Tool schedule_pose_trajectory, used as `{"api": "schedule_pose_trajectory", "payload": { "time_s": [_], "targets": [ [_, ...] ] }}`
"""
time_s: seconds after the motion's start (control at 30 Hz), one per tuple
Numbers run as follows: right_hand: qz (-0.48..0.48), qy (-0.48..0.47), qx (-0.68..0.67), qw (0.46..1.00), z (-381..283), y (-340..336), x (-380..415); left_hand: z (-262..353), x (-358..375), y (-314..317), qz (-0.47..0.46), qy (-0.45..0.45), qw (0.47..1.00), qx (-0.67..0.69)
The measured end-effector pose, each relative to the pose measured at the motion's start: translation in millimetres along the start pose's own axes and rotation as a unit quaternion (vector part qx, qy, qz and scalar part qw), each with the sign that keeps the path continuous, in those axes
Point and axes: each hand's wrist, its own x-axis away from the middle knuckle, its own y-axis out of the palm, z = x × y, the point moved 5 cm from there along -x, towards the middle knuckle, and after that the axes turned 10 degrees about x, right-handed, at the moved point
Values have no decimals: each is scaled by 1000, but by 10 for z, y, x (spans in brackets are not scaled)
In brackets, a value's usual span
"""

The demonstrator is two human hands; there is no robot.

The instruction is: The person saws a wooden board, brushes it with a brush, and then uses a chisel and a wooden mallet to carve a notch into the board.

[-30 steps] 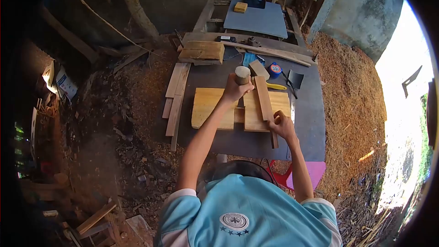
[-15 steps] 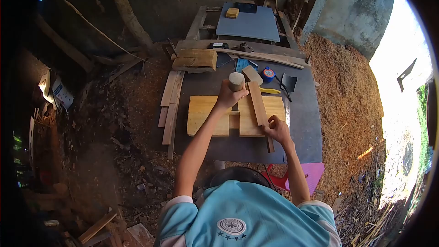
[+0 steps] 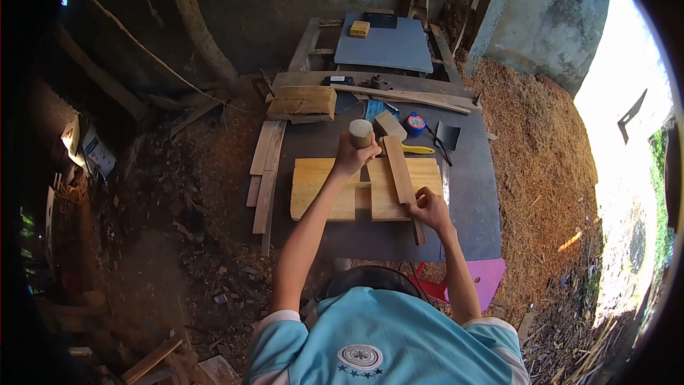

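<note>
My left hand (image 3: 354,155) is wrapped round a thick round wooden stick (image 3: 360,129) that stands up with its pale flat end toward me. Beneath it lies a yellowish wooden board (image 3: 322,184) with a notch in its front edge. A narrow brown wooden strip (image 3: 399,171) rests slantwise across the board's right part. My right hand (image 3: 431,211) is closed at the strip's near end, fingers bent against it. Another thin wood piece (image 3: 419,232) sticks out below that hand. What the stick's lower end touches is hidden.
On the dark table (image 3: 470,207) are a blue tape measure (image 3: 415,124), a yellow-handled tool (image 3: 417,149), a wooden block (image 3: 390,124) and a larger block (image 3: 302,103). Wooden strips (image 3: 265,164) line the left edge. A pink stool (image 3: 484,281) stands near the right front corner.
The whole view has shifted slightly, with the table lower in it. My left hand and the stick have moved a little to the left. My right hand stays at the strip's end.
</note>
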Motion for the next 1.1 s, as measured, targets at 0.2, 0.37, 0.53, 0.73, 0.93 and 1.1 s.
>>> {"api": "schedule_pose_trajectory", "payload": {
  "time_s": [0.2,0.37,0.53,0.73,0.93,1.1],
  "targets": [
    [2,8,-3,1000,12,-1,3,3,31,31,0,13,999,32],
    [9,1,-1,1000,15,1,3,123,177,113,-40,41,998,-37],
    [6,1,-8,1000,1,-4,8,27,316,48,-94,-17,994,61],
    [11,11,2,1000,-14,-8,36,-19,502,-84,-90,34,994,49],
    [13,14,-6,1000,-20,-19,38,-29,600,-61,-83,32,994,58],
    [20,18,1,1000,-3,-5,42,2,585,-16,-105,40,992,64]
  ]
}}
